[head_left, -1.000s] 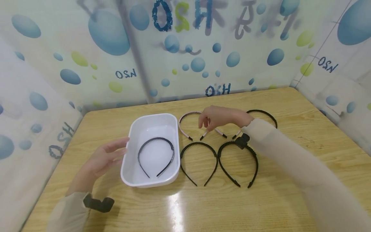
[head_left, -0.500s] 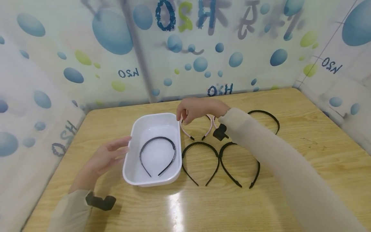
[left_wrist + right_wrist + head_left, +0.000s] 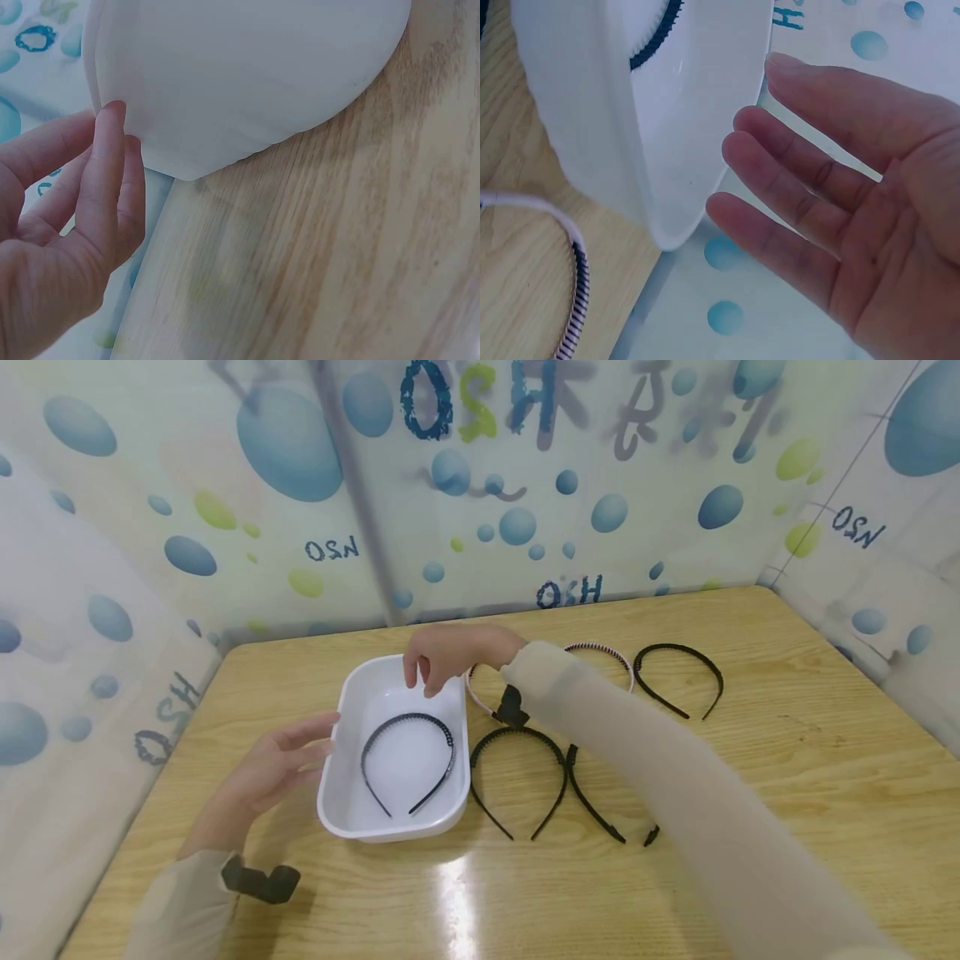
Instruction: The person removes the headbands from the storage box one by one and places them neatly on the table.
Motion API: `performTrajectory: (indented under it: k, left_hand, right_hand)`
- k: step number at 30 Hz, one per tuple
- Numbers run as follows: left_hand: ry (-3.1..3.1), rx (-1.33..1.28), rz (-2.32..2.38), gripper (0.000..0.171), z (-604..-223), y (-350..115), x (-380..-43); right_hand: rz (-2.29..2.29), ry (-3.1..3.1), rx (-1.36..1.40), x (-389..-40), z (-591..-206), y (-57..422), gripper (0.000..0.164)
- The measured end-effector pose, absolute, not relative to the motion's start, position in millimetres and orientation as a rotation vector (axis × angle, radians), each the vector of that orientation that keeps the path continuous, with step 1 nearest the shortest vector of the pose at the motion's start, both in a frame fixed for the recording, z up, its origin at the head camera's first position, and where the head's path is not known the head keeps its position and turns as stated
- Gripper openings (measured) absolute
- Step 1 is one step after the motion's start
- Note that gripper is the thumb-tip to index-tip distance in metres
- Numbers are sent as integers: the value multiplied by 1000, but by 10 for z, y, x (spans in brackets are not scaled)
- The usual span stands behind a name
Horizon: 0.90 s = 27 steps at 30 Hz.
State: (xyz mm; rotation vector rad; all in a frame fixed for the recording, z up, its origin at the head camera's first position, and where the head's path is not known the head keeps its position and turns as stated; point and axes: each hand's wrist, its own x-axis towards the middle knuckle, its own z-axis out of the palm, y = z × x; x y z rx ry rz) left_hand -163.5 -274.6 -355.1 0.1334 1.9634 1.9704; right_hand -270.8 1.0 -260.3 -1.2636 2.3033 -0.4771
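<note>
My left hand (image 3: 273, 764) is at the left side of a white plastic tub (image 3: 330, 810), fingertips touching it near the rim. In the left wrist view its fingers (image 3: 109, 157) lie fairly straight against the outer wall. A toothed black headband (image 3: 411, 717) lies flat inside the tub. Over the tub's back right corner hovers my right hand (image 3: 450, 652), palm down and holding nothing. Seen from the right wrist, its fingers (image 3: 780, 217) are spread and loosely bent, near the tub's rim. Just right of the tub, a pink headband (image 3: 480, 695) is partly covered by my right wrist.
More headbands lie on the wooden table (image 3: 360, 902): a black one (image 3: 517, 731) beside the tub, another black one (image 3: 592, 802) partly under my right sleeve, a pink-and-dark one (image 3: 600, 647) behind, and a black one (image 3: 678, 647) at the back right. A patterned curtain (image 3: 480, 560) borders the table.
My right hand has moved left from above the pink headbands to over the tub. The left hand has stayed at the tub's side. The headbands lie where they were.
</note>
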Motion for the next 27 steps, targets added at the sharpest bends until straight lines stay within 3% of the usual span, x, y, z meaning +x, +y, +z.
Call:
performTrajectory:
  k: [27]
  left_hand:
    - [1920, 182, 2013, 36, -3570, -2751, -1642]
  right_hand:
    - [-434, 2275, -1052, -2733, -2837, -626, 28]
